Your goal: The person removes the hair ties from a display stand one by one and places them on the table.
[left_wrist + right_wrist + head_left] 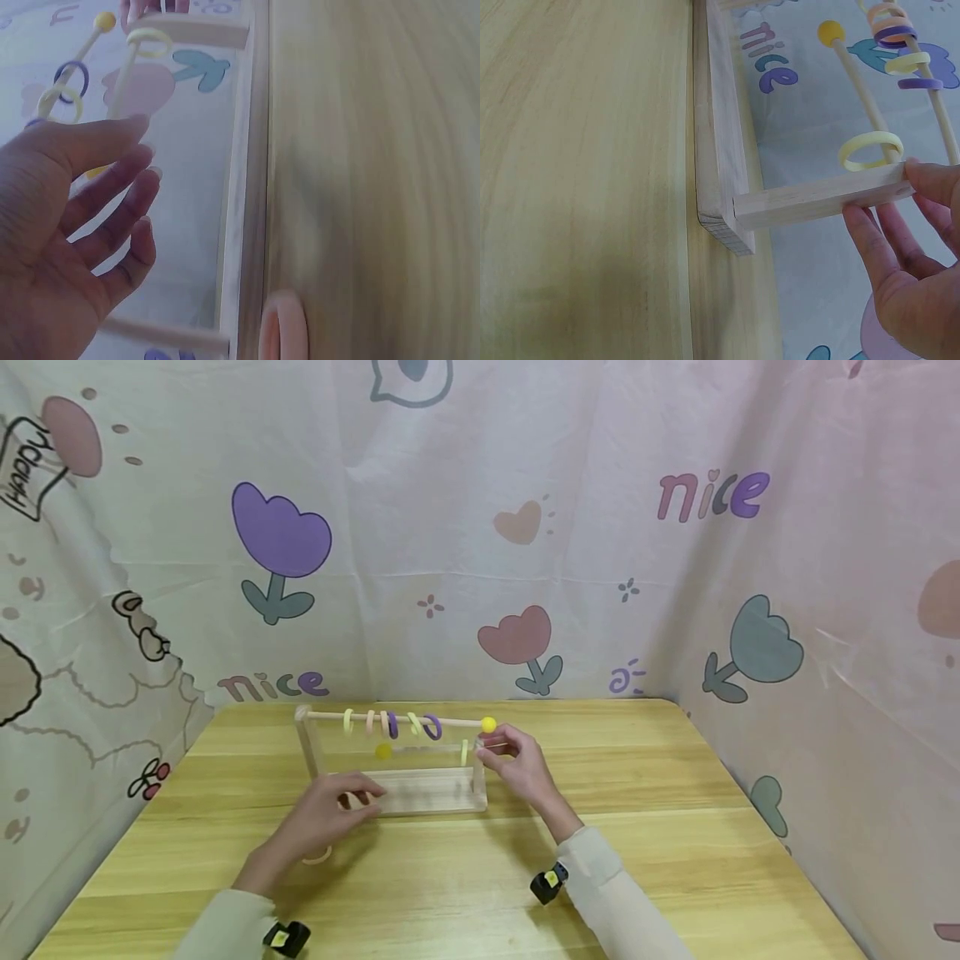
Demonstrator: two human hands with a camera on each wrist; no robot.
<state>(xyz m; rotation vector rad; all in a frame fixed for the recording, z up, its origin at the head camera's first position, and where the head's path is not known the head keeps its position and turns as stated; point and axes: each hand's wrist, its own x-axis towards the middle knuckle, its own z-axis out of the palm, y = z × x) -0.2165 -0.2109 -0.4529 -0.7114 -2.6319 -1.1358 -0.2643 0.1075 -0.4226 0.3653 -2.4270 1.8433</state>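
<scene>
One wood-grained table (pixel 675 827) bears the rack (pixel 427 792), flowered cloth (pixel 420 543) behind.

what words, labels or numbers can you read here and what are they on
"nice": upper right of the printed cloth
"nice": lower left of that cloth, also in the right wrist view
Tilted word in the flag drawing, far left: possibly "Happy", hard to read
Black wrist devices: any marking too small to read
Wooden rack: none visible
</scene>
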